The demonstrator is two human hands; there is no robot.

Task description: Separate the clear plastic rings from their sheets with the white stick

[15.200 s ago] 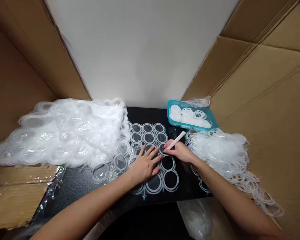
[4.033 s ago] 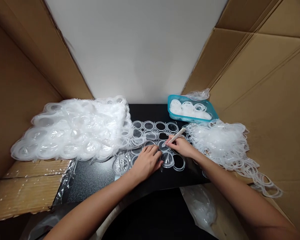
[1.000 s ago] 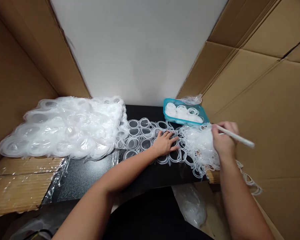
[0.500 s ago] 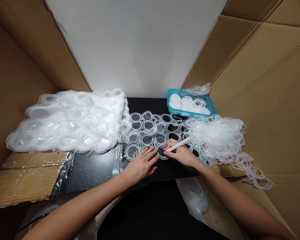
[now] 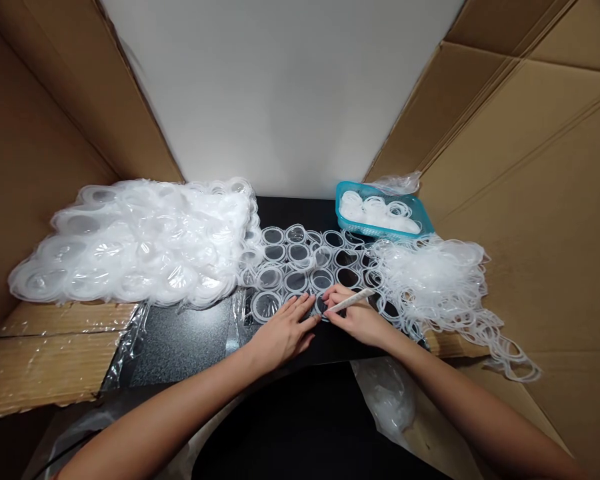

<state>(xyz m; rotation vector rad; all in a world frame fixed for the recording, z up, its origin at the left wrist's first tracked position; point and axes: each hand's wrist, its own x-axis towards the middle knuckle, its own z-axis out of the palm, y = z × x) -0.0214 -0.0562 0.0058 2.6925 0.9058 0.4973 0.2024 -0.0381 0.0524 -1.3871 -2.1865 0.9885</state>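
A sheet of joined translucent rings (image 5: 296, 281) lies across the black work surface in front of me. My left hand (image 5: 291, 325) rests on its near edge, fingers stretched out and pressing the rings flat. In my right hand (image 5: 354, 320) is a slim white pen-shaped tool (image 5: 350, 301), its tip down at a ring in the near row, right beside my left fingertips. The tip itself is partly hidden by my fingers. On the left, a thick stack of clear ring sheets (image 5: 145, 243) joins up with the flat sheet.
A blue plastic basket (image 5: 380, 231) holding loose white rings stands at the back right. Crumpled ring webbing (image 5: 435, 273) is heaped to the right, trailing over the edge. Cardboard walls (image 5: 520, 173) close in both sides. A clear plastic bag (image 5: 387, 397) hangs below the front edge.
My right hand has shifted slightly left and down along the near ring, and the white tool now leans lower. The left hand stays in place on the sheet.
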